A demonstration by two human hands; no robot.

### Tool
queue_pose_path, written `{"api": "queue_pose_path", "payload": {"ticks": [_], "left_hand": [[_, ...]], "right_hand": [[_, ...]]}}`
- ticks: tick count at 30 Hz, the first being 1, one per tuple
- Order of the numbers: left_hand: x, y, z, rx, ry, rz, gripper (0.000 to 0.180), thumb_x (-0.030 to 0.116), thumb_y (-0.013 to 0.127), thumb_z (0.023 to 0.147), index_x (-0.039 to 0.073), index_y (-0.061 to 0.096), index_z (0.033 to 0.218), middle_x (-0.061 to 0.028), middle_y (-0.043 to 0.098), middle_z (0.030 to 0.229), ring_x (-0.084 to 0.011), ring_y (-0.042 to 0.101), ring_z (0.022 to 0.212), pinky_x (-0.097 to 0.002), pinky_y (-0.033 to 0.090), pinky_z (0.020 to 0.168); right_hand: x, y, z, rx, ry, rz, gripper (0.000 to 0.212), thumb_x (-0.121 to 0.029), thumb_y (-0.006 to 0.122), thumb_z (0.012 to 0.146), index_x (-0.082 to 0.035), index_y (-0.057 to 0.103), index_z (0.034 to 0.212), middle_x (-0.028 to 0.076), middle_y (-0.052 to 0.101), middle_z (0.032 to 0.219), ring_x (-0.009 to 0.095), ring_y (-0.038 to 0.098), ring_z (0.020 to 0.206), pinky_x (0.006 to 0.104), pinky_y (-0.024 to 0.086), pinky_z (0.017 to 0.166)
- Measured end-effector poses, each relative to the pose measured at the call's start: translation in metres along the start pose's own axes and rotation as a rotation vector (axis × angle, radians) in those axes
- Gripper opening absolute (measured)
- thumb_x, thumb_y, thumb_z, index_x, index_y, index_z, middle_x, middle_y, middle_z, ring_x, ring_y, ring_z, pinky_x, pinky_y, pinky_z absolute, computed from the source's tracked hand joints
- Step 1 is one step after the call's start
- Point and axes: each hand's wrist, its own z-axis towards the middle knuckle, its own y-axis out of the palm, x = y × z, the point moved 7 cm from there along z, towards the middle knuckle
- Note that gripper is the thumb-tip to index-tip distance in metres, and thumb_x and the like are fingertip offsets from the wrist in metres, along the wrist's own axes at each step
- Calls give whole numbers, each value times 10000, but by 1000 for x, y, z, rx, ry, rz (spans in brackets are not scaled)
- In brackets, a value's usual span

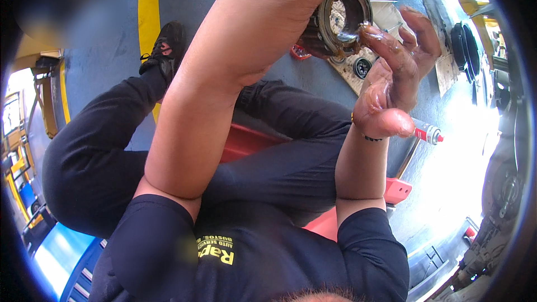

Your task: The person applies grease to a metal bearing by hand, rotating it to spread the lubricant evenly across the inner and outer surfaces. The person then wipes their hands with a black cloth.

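My left hand [293, 8] is raised at the top middle, gripping a round metal bearing ring [325, 32] from its left side. Brown grease coats the ring's rim, and its open centre faces me. Part of the left fingers is hidden behind the wrist and the ring. Just to the right is my right hand [397, 72], its fingers apart and smeared with glossy grease. One of its fingertips meets the ring's lower right rim. Behind the ring, a red container [300, 52] is partly covered by my left hand.
On the blue floor lies a light-coloured board [348, 75] carrying a small black round part [362, 67] and other pieces. A red and white spray can [428, 132] lies beyond my right wrist. I sit over a red metal frame [246, 142]; vehicle parts [506, 184] stand at the right edge.
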Motion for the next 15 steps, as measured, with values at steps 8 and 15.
{"api": "queue_pose_path", "payload": {"ticks": [8, 15], "left_hand": [[4, -1, -3, 58, -14, 19, 378, 272, 592, 1065, -92, 692, 1095, -100, 736, 987, -121, 698, 821, -239, 566, 740], [-1, -11, 7, 43, 62, -65, 367, 264, 578, 1069, -82, 699, 1096, -97, 743, 989, -132, 708, 826, -249, 573, 739]], "right_hand": [[-29, 15, 27, 11, -23, -22, 894, -788, 242, 982, -59, 754, 1060, 217, 509, 1372, 339, 483, 1328, 494, 371, 1050], [-28, 20, 24, 132, 121, 443, 1098, -844, 40, 936, -20, 740, 1123, 247, 508, 1395, 337, 462, 1347, 480, 337, 1125]]}}
